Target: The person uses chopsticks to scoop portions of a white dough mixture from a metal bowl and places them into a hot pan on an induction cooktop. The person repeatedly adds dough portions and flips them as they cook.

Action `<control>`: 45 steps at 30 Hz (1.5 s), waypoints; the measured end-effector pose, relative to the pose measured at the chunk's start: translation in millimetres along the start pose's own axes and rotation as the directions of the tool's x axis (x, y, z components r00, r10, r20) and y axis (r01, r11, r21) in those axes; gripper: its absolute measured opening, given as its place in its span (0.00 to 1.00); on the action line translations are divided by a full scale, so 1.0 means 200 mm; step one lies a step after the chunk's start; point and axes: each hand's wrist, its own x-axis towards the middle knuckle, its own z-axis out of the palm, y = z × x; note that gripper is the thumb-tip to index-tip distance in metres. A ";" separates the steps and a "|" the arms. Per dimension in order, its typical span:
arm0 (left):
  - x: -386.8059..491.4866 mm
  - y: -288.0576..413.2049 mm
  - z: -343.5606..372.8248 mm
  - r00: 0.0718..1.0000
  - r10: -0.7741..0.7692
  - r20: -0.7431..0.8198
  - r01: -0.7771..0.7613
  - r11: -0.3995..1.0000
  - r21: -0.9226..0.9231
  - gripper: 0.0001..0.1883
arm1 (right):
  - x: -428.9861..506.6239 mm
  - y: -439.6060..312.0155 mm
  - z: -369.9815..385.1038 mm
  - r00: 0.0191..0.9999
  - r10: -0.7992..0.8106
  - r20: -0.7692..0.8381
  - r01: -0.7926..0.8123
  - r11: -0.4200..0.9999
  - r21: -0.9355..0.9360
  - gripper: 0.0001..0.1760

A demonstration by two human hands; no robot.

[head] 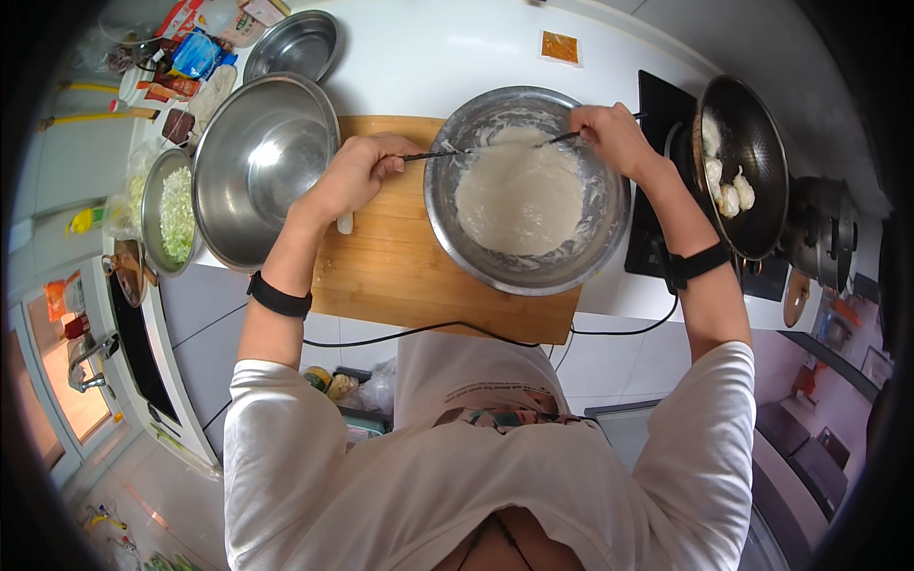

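Note:
A large metal bowl (525, 282) holds pale, wet batter or dough (521, 196), some of it smeared on the walls. My left hand (364, 171) grips one dark chopstick-like stick (428, 155), its tip over the bowl's left side. My right hand (610, 139) holds a second dark stick (560, 138) at the bowl's upper right rim. A strand of the pale mixture stretches between the two tips. The bowl stands partly on a wooden cutting board (400, 271). Which utensils these are exactly, I cannot tell.
An unfilled metal bowl (268, 171) stands left, beside a bowl of chopped greens (177, 214) and another metal basin (296, 46). A wok (750, 157) with pale pieces sits right, near a black cooktop (650, 243). A sauce packet (560, 48) lies behind. A black cable (428, 328) crosses the front.

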 end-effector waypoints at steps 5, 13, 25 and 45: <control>0.02 0.01 0.05 0.999 0.042 -0.013 -0.041 0.999 0.027 0.14 | -0.04 0.00 -0.05 0.970 0.058 0.234 -0.179 0.825 0.537 0.05; -0.01 0.01 0.05 1.000 0.001 0.023 0.001 0.994 -0.113 0.14 | -0.09 -0.04 -0.07 0.971 0.172 0.168 -0.206 0.957 0.207 0.06; -0.24 0.35 0.55 0.963 -0.036 -0.267 0.062 0.994 0.090 0.20 | -0.35 -0.58 -0.04 0.599 0.274 0.752 -0.736 -0.181 0.652 0.11; -0.30 1.00 0.15 0.851 0.291 -0.438 -0.142 0.929 0.340 0.23 | -0.60 -0.87 -0.75 0.874 0.405 0.268 -0.327 0.081 0.942 0.14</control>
